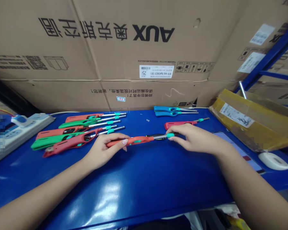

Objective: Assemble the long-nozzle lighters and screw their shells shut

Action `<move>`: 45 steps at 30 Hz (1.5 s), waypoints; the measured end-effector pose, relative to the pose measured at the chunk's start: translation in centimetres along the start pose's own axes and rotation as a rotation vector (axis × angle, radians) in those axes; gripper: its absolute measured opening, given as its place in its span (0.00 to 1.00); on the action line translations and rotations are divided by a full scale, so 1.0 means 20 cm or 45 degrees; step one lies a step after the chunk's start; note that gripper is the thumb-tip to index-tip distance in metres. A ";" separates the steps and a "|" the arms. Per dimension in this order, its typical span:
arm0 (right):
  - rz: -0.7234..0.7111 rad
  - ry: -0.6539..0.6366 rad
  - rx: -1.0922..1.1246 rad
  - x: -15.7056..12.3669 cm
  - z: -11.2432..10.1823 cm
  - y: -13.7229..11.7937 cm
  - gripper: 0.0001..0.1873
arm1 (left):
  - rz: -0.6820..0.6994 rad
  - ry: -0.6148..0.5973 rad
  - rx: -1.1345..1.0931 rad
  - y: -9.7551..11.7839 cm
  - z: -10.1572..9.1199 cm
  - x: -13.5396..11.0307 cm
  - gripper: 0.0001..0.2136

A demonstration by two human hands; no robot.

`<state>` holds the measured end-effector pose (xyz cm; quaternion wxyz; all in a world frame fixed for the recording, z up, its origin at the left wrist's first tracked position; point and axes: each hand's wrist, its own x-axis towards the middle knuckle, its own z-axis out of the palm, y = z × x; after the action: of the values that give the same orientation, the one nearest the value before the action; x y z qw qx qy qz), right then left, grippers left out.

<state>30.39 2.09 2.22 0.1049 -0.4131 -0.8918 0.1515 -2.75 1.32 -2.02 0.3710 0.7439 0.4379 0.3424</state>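
My left hand (108,148) is closed around the handle of an orange long-nosed lighter (141,140), held level just over the table. At the other end, my right hand (193,137) pinches a teal sleeve (170,135) on the lighter's metal barrel. The barrel's tip is hidden by my right fingers. A dark tool with a bit of yellow (160,136) lies behind the barrel, mostly covered, its kind unclear. Beyond my right hand rests a red long-nosed lighter (180,124). Left of my left hand, several orange, green and red lighters (72,142) lie in a row, most with teal sleeves.
Two blue lighters (166,111) lie at the back of the blue table (134,185). A large cardboard box (115,60) stands behind. A power strip (21,129) is at left. An open taped carton (254,121), a white mouse (273,160) and a flat screen (237,148) are at right.
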 end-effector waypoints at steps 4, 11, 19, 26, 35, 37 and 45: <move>-0.072 -0.086 0.024 0.02 0.07 -0.06 0.14 | -0.037 -0.114 -0.021 0.01 0.05 -0.02 0.18; -0.161 -0.136 0.030 0.07 0.17 -0.13 0.13 | -0.171 -0.268 -0.128 0.08 0.12 -0.06 0.20; -0.315 -0.009 0.036 0.06 0.19 -0.13 0.12 | -0.412 -0.340 -0.396 0.10 0.12 -0.07 0.21; -0.325 0.008 -0.101 0.07 0.21 -0.14 0.14 | -0.334 -0.333 -0.288 0.09 0.11 -0.06 0.19; -0.384 0.753 -0.327 0.07 0.15 -0.14 0.20 | 0.000 -0.233 0.246 0.19 0.03 0.05 0.19; -0.453 0.876 -0.237 0.07 0.15 -0.17 0.17 | 0.127 -0.188 0.423 0.24 0.03 0.16 0.20; -0.152 0.290 -0.391 0.11 0.21 -0.09 0.22 | 0.401 -0.353 0.874 0.29 0.35 0.81 0.15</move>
<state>26.36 1.85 -0.97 0.1497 -0.3850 -0.9098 -0.0407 11.63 12.26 2.54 0.0995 0.9218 0.3531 0.1252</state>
